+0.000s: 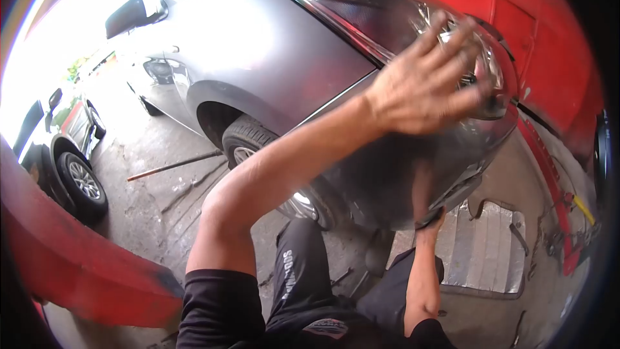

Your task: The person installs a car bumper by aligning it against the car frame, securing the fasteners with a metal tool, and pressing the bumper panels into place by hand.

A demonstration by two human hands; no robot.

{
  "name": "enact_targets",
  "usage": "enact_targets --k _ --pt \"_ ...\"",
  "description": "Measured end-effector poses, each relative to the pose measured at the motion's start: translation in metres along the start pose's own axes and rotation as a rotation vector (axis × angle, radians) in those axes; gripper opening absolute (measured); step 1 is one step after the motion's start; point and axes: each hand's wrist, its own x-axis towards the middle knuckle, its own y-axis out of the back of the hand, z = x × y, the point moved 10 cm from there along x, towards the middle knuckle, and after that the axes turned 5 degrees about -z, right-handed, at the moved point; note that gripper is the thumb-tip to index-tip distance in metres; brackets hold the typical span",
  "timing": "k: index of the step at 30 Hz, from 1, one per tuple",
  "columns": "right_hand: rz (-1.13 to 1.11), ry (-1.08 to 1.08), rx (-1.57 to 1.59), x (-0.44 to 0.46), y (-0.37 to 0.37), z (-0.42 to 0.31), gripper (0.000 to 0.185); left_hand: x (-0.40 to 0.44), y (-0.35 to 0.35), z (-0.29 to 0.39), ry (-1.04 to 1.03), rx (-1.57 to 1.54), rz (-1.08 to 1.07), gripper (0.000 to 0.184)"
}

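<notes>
Grey bumper [381, 174] adjoins the right hand [434, 225], fingers indiscernible; the left hand [426, 87], fingers spread, fronts the headlight [374, 19].

Your left hand [416, 87] is smeared by motion at the fingers, so you cannot tell whether they touch the headlight [368, 19], part of which they hide. Your right hand [431, 225] shows only in part at the lower edge of the bumper [387, 181]; its fingertips cannot be made out. Your left forearm [297, 155] covers part of the front wheel [242, 148]. The silver mat [487, 252] runs partly out of sight behind the bumper and your leg. The left edge crops the dark car [48, 139]; your shirt's logo [326, 328] is too small to read.
</notes>
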Motion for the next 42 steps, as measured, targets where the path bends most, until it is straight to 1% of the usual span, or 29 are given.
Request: enact_targets --k 1,2,3,5,6,7,8,10,11,12,14,16,17,19,20,22,23,26,29,31,32,35,37,39,42 --pt "-0.021 0.008 -0.002 0.003 0.002 0.0 0.06 -0.001 0.001 0.013 -0.016 -0.036 0.0 0.047" --pt "-0.036 0.016 -0.002 0.005 0.002 0.002 0.059 0.003 0.006 0.034 -0.079 -0.081 -0.126 0.051" --pt "-0.065 0.011 0.016 0.002 -0.009 0.001 0.059 0.005 0.016 0.041 -0.099 -0.139 -0.091 0.047" --pt "-0.116 -0.001 0.045 -0.009 -0.03 0.002 0.058 -0.003 0.008 0.008 0.024 -0.201 -0.104 0.057" --pt "-0.062 -0.007 0.012 -0.013 -0.024 -0.003 0.058 -0.011 -0.004 -0.022 0.179 -0.208 -0.148 0.07" --pt "-0.021 0.007 0.006 -0.006 -0.026 -0.001 0.058 -0.015 -0.005 -0.012 0.067 -0.199 -0.133 0.077" --pt "0.035 0.007 -0.013 -0.014 -0.021 -0.002 0.058 -0.019 -0.009 -0.013 0.096 -0.178 -0.172 0.076" --pt "-0.088 0.037 0.0 0.006 -0.015 0.009 0.06 -0.016 -0.016 -0.018 0.112 -0.131 -0.222 0.075" --pt "-0.13 0.079 0.01 0.005 -0.006 0.001 0.061 -0.015 -0.013 -0.018 0.122 -0.113 -0.207 0.073" --pt "0.0 0.14 -0.078 -0.006 -0.007 -0.006 0.061 -0.012 -0.014 -0.022 0.207 -0.08 -0.224 0.071" --pt "0.013 0.157 -0.114 -0.012 -0.015 -0.012 0.063 -0.011 -0.011 -0.031 0.288 -0.027 -0.167 0.066" --pt "-0.016 0.117 -0.037 -0.012 -0.017 -0.008 0.062 -0.009 -0.017 -0.036 0.312 0.088 -0.254 0.065" --pt "-0.032 0.091 -0.005 -0.011 -0.018 -0.005 0.061 -0.004 -0.017 -0.039 0.282 0.145 -0.274 0.064" --pt "-0.007 0.125 -0.03 -0.015 -0.021 -0.008 0.061 0.007 -0.016 -0.056 0.253 0.255 -0.271 0.065" --pt "0.003 0.141 -0.046 -0.015 -0.024 -0.01 0.06 0.013 -0.013 -0.067 0.278 0.264 -0.259 0.061" --pt "0.029 0.124 -0.03 -0.016 -0.032 -0.01 0.061 0.008 -0.021 -0.068 0.277 0.393 -0.351 0.056" --pt "0.049 0.119 -0.016 -0.023 -0.032 -0.009 0.061 0.006 -0.022 -0.066 0.286 0.395 -0.362 0.054" --pt "0.023 0.118 -0.001 -0.027 -0.041 -0.012 0.053 0.009 -0.022 -0.064 0.282 0.394 -0.366 0.052" --pt "0.127 0.094 0.054 -0.015 -0.011 -0.002 0.049 0.009 -0.022 -0.065 0.249 0.351 -0.35 0.05" --pt "0.144 0.123 0.026 -0.016 0.008 0.0 0.05 0.006 -0.024 -0.062 0.245 0.336 -0.353 0.049" --pt "0.132 0.136 0.013 -0.011 0.004 -0.003 0.05 0.009 -0.022 -0.062 0.24 0.347 -0.346 0.049" --pt "0.044 0.13 -0.014 -0.013 -0.011 -0.007 0.059 0.013 -0.023 -0.063 0.241 0.37 -0.361 0.047" --pt "0.07 0.122 -0.019 -0.023 -0.013 -0.008 0.059 0.008 -0.02 -0.061 0.256 0.365 -0.368 0.046" --pt "0.061 0.131 -0.018 -0.014 -0.021 -0.009 0.058 0.011 -0.02 -0.064 0.245 0.37 -0.353 0.043" --pt "0.053 0.136 -0.04 -0.017 -0.017 -0.012 0.058 0.015 -0.02 -0.073 0.298 0.288 -0.372 0.041"
